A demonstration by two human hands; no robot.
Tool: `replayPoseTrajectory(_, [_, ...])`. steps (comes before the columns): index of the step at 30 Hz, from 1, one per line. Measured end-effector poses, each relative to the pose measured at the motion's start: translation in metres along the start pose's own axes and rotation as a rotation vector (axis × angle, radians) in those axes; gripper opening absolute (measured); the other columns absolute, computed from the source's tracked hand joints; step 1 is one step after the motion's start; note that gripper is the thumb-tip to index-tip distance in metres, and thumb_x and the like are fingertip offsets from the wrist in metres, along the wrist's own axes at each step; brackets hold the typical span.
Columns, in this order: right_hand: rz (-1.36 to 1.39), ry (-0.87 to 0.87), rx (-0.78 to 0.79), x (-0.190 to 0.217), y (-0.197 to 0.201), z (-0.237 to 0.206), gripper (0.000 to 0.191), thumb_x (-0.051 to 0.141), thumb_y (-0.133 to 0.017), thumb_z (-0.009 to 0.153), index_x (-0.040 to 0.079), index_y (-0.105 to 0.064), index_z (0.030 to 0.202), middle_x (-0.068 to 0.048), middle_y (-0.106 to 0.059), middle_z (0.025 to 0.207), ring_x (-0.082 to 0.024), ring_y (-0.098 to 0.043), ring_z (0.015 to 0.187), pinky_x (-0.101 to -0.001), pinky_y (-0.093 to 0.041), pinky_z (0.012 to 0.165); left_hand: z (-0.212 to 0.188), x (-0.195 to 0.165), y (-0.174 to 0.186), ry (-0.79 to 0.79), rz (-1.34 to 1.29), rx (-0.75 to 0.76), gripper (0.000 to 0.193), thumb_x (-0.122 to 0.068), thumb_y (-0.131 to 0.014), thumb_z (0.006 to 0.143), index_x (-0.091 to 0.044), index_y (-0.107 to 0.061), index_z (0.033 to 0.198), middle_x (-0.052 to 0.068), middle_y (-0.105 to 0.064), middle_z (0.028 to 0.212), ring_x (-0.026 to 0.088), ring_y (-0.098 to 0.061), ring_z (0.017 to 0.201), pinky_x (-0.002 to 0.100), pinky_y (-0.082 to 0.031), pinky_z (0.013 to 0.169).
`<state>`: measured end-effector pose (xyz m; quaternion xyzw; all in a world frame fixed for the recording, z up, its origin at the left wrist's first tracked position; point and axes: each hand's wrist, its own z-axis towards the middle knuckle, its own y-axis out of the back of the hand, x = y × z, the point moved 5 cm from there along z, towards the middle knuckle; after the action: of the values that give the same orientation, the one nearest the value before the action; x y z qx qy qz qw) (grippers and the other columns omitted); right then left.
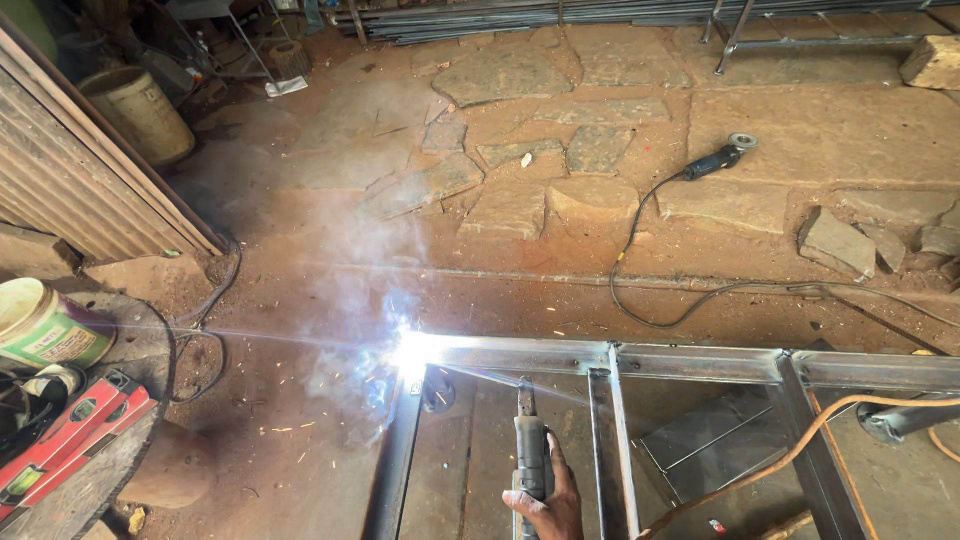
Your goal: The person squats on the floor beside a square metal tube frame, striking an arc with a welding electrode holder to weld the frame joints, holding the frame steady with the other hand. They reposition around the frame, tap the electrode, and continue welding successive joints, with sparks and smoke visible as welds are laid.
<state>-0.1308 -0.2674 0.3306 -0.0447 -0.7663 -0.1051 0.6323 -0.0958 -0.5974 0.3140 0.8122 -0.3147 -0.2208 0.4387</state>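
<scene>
My right hand (552, 505) shows at the bottom middle, wrapped around a grey electrode holder (530, 440) that points away from me. Ahead and to its left, a bright white welding arc (412, 352) burns at the left corner of a steel frame (700, 362) lying on the ground. Smoke and sparks rise from that corner. The rod between holder and arc is lost in the glare. An orange cable (800, 440) runs across the frame from the right. My left hand is out of sight.
An angle grinder (722, 157) with its black cord lies on the stone paving beyond the frame. At left stand a round table with a paint can (45, 325) and red spirit level (70, 435), a corrugated sheet (80, 170), and a bucket (140, 112). Loose stones (840, 243) lie at right.
</scene>
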Motion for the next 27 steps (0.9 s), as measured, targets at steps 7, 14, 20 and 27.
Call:
replayPoseTrajectory(7, [0.265, -0.048, 0.027, 0.015, -0.005, -0.009, 0.109, 0.003, -0.082, 0.056, 0.012, -0.039, 0.157, -0.014, -0.063, 0.099, -0.023, -0.064, 0.079, -0.0399, -0.063, 0.073, -0.005, 0.005, 0.000, 0.003, -0.011, -0.018, 0.084, -0.083, -0.069, 0.067, -0.011, -0.070, 0.111, 0.018, -0.075, 0.112, 0.036, -0.071, 0.108, 0.045, -0.057, 0.092])
replayPoseTrajectory(14, [0.194, 0.103, 0.054, 0.025, 0.011, -0.026, 0.111, 0.010, -0.087, 0.066, 0.008, -0.028, 0.160, -0.011, -0.055, 0.137, -0.019, -0.062, 0.108, -0.0312, -0.057, 0.088, -0.039, 0.042, -0.025, -0.036, -0.036, -0.098, 0.084, -0.082, -0.069, 0.068, -0.010, -0.071, 0.110, 0.018, -0.076, 0.110, 0.036, -0.072, 0.106, 0.045, -0.057, 0.091])
replayPoseTrajectory(20, [0.158, 0.235, 0.107, 0.044, 0.009, -0.025, 0.113, 0.016, -0.090, 0.069, 0.005, -0.027, 0.162, -0.014, -0.058, 0.137, -0.021, -0.061, 0.117, -0.0328, -0.056, 0.095, -0.045, 0.032, -0.012, -0.010, -0.021, -0.080, 0.087, -0.084, -0.069, 0.066, -0.014, -0.068, 0.117, 0.018, -0.072, 0.115, 0.037, -0.069, 0.110, 0.047, -0.056, 0.092])
replayPoseTrajectory(27, [-0.012, 0.205, 0.110, 0.018, 0.014, -0.038, 0.114, 0.020, -0.089, 0.073, 0.004, -0.025, 0.166, -0.017, -0.054, 0.147, -0.026, -0.058, 0.127, -0.0372, -0.051, 0.109, -0.045, 0.045, -0.033, -0.108, -0.121, -0.240, 0.078, -0.078, -0.078, 0.065, -0.007, -0.073, 0.098, 0.021, -0.075, 0.097, 0.040, -0.072, 0.094, 0.048, -0.057, 0.083])
